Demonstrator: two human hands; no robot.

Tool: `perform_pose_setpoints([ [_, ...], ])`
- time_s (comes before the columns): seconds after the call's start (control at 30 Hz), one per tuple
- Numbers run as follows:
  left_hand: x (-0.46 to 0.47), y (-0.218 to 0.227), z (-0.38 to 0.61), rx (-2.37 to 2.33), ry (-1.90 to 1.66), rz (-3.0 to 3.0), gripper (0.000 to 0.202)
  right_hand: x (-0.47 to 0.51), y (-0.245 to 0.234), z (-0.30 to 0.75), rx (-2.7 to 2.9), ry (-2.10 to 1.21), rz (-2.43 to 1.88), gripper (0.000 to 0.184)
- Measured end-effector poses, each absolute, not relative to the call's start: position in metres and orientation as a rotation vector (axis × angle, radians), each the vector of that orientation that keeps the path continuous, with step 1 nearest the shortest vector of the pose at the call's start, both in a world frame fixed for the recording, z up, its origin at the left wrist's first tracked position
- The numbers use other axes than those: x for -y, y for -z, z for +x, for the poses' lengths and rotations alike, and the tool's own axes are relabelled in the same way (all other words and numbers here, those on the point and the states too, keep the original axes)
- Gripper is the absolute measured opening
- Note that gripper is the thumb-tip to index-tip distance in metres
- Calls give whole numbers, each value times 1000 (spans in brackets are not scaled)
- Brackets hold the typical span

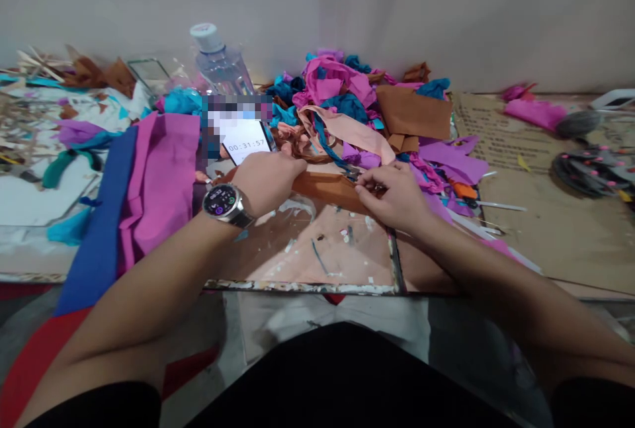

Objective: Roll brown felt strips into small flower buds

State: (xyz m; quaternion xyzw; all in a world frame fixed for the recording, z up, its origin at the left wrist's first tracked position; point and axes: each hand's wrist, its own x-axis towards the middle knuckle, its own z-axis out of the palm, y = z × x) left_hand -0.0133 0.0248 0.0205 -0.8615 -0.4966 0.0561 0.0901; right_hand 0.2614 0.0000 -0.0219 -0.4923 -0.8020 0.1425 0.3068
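Left hand (265, 180) grips brown fabric strip (322, 186), right hand (391, 198) pinches its edge; scrap heap (337, 94) crowds just behind

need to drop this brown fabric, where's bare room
Free: the glass pane nearer than the left hand and right hand, which grip the brown fabric; the cardboard right of the scrap pile. Crowded: behind them, around phone and water bottle.

On my feed the brown strip (327, 186) reads as matt, slightly fuzzy cloth, like felt. The pink cloth (163, 183) and blue cloth (99, 236) look soft and dull. I see a glossy glass sheet (307, 249) smeared with dried paint, a wristwatch (225, 203) of shiny metal, a clear plastic bottle (223, 64), and rough, matt cardboard (546, 229).
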Motion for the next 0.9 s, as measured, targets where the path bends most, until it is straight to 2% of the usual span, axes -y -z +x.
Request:
perform_pose_setpoints([
  [0.27, -17, -12, -2, 1173, 282, -2737, 38, 17, 23, 244, 2181, -537, -1130, 7],
  [0.5, -25, -13, -10, 1215, 75, -2721, 22, 4, 21, 256, 2098, -454, -1229, 8],
  [0.6, -33, -19, -20, 1333, -21, -2588, 27, -5, 15, 267, 2033, -471, -1299, 11],
  [0.77, -36, -27, -31, 1418, -11, -2569, 22, -14, 8, 279, 1933, -528, -1340, 7],
  [0.9, -35, -37, -37, 1420, 129, -2603, 16, -19, 7, 284, 1869, -525, -1381, 6],
])
